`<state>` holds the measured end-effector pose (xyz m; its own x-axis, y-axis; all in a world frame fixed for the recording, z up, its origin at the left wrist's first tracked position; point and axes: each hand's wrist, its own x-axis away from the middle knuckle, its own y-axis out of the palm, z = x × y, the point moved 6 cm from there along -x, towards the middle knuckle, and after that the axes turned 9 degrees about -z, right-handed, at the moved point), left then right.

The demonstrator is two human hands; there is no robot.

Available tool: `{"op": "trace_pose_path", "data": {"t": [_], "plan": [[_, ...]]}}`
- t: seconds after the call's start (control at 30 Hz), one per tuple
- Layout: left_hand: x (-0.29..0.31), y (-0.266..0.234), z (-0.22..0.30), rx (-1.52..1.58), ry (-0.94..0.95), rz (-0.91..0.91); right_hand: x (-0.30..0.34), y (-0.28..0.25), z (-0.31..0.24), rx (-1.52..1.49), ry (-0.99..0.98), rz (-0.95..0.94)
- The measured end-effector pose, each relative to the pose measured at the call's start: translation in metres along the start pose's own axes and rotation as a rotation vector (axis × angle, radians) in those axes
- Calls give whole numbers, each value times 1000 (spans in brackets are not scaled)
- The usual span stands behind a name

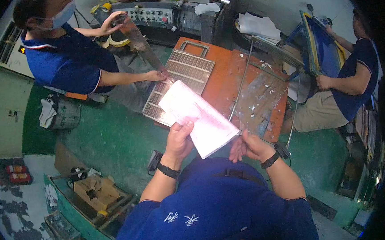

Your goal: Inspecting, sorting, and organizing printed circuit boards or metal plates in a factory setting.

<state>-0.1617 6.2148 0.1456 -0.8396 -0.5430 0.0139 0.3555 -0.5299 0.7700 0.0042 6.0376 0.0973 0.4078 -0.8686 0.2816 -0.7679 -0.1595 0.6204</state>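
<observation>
At far left, a white cloth [47,112] hung over a bin [67,117], presumably for easy reach. A co-worker [63,62] gripped a long see-through strip [138,41] near both ends, one hand high and one low, apparently to stop it sagging.

The wearer's left hand [179,141] was clamped on the white sheet [197,119], thumb on top and fingers underneath, a hold that would steady its near edge. The sheet was in front of the wearer's body, tilted, its far corner overlapping a metal panel [191,69] in view; contact there could not be determined. The panel lay on an orange table [224,68], which evidently gave it flat support.

The right hand [256,147] was at the sheet's right corner, seemingly as a second support; whether its thumb and finger pinched the corner could not be told.

At far right, another co-worker [355,82] held a blue frame [326,48] upright by its side.
</observation>
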Motion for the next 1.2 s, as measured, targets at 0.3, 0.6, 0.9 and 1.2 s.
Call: {"op": "trace_pose_path", "data": {"t": [0.3,0.6,0.9,1.2], "plan": [[26,-4,-20,-160,-147,120,-22,-27,-72,-403,-605,517],[35,-14,-26,-539,-276,35,-6,1,-169,18,-773,486],[33,-10,-52,-462,-305,-129,-3,4,-187,-100,-757,427],[20,-17,-59,-438,-402,-320,-2,14,-197,-186,-738,404]]}}
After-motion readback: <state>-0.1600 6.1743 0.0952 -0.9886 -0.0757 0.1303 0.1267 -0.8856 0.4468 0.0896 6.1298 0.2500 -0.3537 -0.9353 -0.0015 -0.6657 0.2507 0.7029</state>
